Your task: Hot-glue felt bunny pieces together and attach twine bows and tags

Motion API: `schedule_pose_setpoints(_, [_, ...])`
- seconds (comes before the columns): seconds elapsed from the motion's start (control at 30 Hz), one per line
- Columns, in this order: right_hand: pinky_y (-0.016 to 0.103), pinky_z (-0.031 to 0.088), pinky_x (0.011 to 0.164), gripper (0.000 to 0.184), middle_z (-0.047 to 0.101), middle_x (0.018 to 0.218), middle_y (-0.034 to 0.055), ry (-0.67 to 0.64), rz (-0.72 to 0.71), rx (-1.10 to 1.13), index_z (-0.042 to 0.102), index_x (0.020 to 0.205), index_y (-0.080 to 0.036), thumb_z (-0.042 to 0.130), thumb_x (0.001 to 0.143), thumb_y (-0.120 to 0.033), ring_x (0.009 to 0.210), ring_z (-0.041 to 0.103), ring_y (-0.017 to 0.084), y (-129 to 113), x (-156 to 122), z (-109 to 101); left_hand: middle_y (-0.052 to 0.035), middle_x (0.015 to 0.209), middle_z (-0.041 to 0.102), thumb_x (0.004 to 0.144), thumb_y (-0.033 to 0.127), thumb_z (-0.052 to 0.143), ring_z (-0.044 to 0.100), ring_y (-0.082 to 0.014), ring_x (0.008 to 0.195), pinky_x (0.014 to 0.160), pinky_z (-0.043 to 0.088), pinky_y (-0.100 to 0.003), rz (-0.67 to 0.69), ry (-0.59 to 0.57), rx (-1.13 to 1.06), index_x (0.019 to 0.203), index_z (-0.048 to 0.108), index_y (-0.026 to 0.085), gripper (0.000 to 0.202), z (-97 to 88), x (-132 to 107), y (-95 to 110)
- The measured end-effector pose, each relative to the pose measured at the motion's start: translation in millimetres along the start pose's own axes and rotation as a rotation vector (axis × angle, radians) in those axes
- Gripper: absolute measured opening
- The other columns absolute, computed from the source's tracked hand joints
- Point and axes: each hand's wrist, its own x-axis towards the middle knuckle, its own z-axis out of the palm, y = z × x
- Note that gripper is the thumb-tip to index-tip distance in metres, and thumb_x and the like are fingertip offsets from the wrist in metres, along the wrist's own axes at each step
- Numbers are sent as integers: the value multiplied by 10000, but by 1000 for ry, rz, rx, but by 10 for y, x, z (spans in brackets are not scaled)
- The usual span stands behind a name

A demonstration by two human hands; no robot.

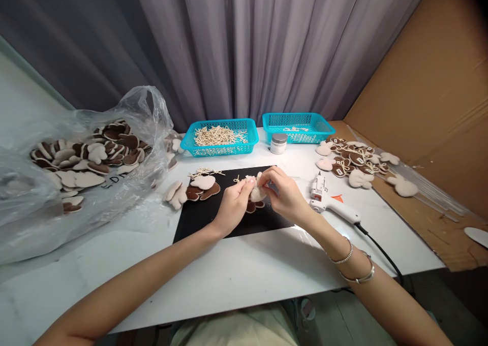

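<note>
Head view only. Pinching a cream piece (pixel 258 192) between both hands, right in the middle, just above the mat (pixel 206 216).

Gripping it from its left with left hand (pixel 234 201), fingers curled shut, thumb and fingertips on the edge. Gripping it from its right with right hand (pixel 284 193), fingertips closed on the upper edge, palm turned down. Equally near, both touching; piece sandwiched between the fingertips, mostly hidden. Seems to stand with long axis pointing away toward the baskets, but too covered to be sure.

Directly under the hands, touching the mat: a brown piece (pixel 250 207), partly hidden. Just left of left hand on the mat: a bow (pixel 237 179), small, apart from the fingers. Further left on the mat: a stack (pixel 204 187) of cream and brown pieces.

Right of right hand, near but not touching: glue gun (pixel 328 201) lying on the table (pixel 236 270), nozzle pointing away, cord trailing toward the near edge.

At the back: left basket (pixel 219 137) full of bows, right basket (pixel 297 127), jar (pixel 278 144) between them. Far right: pile (pixel 358 160) of pieces with bows. Far left: bag (pixel 95 173) holding many brown and cream pieces, well apart from the hands.
</note>
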Motion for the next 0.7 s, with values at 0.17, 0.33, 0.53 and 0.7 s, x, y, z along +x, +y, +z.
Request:
schedule_pose_setpoints(0.17, [332,441,705,266,530,843,49,6,11,16,497,799,-201,416,717,39,792,506,186,-11,-16,17,10,628,473,881,429,402,432,-122,605,576,351,-232,-33,-11,-27,694,504,149,352,1,4,-5])
schedule_pose_setpoints(0.33, [338,440,734,283,538,866,55,10,21,38,546,793,-195,417,719,45,832,508,190,-33,-23,30,9,628,498,881,449,399,461,-126,607,565,361,-230,-20,-19,-16,689,512,150,372,5,-1,-15])
schedule_pose_setpoints(0.53, [309,442,703,227,536,821,37,77,34,52,505,813,-203,448,748,7,781,509,171,-59,-6,12,11,604,505,880,463,401,506,-137,589,552,379,-230,-40,-32,-75,710,519,160,367,0,-9,17])
schedule_pose_setpoints(0.7, [327,437,711,226,542,840,49,47,35,22,523,807,-198,435,756,3,802,515,184,-61,-11,11,5,630,515,889,455,394,481,-127,600,561,370,-230,-18,-19,-41,706,523,147,380,1,3,-2])
